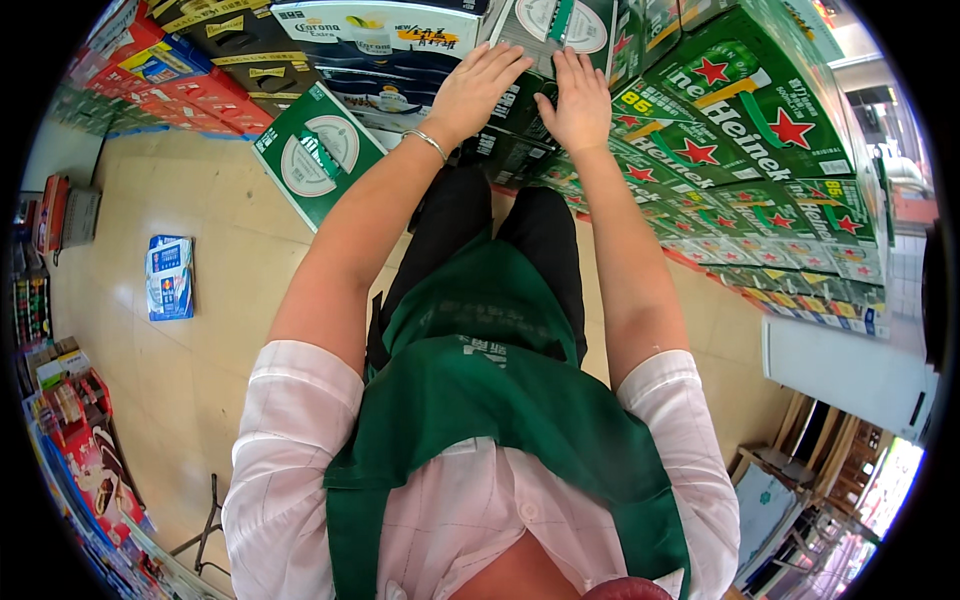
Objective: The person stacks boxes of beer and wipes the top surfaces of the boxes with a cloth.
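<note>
My left hand lies with its fingers stretched out at the near left edge of a green and grey beer carton with a round pale label. Beside it, my right hand rests flat against the near side of the same carton, thumb apart from the fingers. Neither hand grips anything. A dark carton side shows between and below my hands. To the left of my left forearm, a green carton with a similar round label sits lower down, partly hidden by that arm.
Green beer cartons with red stars rise in a tall stack on the right. White and blue beer cartons stand at the far left of my hands, red cartons beyond them. A blue and white pack lies on the tiled floor.
</note>
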The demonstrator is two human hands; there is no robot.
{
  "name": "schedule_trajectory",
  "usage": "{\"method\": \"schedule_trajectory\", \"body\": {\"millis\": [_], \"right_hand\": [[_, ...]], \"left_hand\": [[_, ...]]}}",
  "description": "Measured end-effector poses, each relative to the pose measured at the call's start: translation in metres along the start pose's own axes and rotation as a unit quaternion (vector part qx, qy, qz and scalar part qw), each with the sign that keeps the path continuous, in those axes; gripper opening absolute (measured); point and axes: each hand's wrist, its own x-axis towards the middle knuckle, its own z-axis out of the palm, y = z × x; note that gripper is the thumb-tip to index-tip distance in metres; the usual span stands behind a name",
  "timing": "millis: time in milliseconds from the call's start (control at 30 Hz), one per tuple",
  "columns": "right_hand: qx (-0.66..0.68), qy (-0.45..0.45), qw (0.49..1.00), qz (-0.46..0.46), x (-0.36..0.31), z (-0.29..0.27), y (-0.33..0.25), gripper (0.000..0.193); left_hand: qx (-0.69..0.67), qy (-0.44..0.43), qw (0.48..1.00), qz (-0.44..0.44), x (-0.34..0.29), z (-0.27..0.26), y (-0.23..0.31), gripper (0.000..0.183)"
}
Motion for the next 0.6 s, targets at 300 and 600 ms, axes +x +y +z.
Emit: {"method": "schedule_trajectory", "body": {"millis": [300, 600], "right_hand": [[-0.003, -0.025, 1.0, 0.006, 0.001, -0.001, 0.001, 0.08], [0.02, 0.028, 0.999, 0.007, 0.002, 0.003, -0.001, 0.071]], "left_hand": [[0.023, 0.006, 0.999, -0.046, -0.002, 0.008, 0.013, 0.066], [-0.018, 0.098, 0.99, -0.095, 0.011, 0.022, 0.022, 0.04]]}}
